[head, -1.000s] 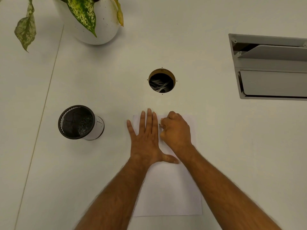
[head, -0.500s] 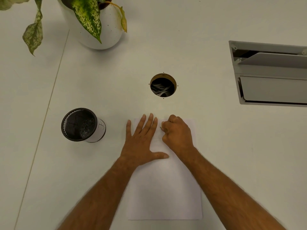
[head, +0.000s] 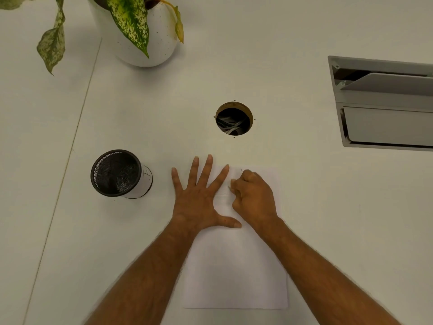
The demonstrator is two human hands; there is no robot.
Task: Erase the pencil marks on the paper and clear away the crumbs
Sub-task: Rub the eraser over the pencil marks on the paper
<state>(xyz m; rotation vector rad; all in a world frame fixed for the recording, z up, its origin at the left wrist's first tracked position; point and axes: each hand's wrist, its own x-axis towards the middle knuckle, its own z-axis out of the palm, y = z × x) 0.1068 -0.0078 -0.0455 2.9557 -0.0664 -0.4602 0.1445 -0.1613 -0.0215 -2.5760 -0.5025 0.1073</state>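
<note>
Paper [head: 234, 273] lies flat on the white desk [head: 304, 207], its long side running from 12 to 6 o'clock, its near edge close to the bottom of the view. Left hand [head: 199, 202] rests palm down with fingers spread wide, covering the sheet's 10 o'clock corner; the fingertips pass the sheet's far edge onto the desk, and the thumb points toward 3 o'clock across the sheet. It holds nothing and simply presses the sheet flat. Right hand [head: 254, 198] sits just beside it, at 3 o'clock from it, curled into a loose fist with knuckles up, fingertips tucked down on the sheet near its far edge. Whether an eraser sits inside that fist cannot be told; nothing shows between the fingers. A small dark pencil mark [head: 241, 170] shows at 12 o'clock from the right hand, just past the knuckles. Crumbs are too small to make out.

Mesh cup [head: 118, 173] stands at 9 o'clock from the left hand, well apart from the sheet. Round cable hole [head: 234, 118] opens in the desk at 12 o'clock from the hands. Plant pot [head: 140, 38] stands far off at 11 o'clock, leaves hanging over its side. Grey hatch [head: 384, 104] is set in the desk at 2 o'clock.
</note>
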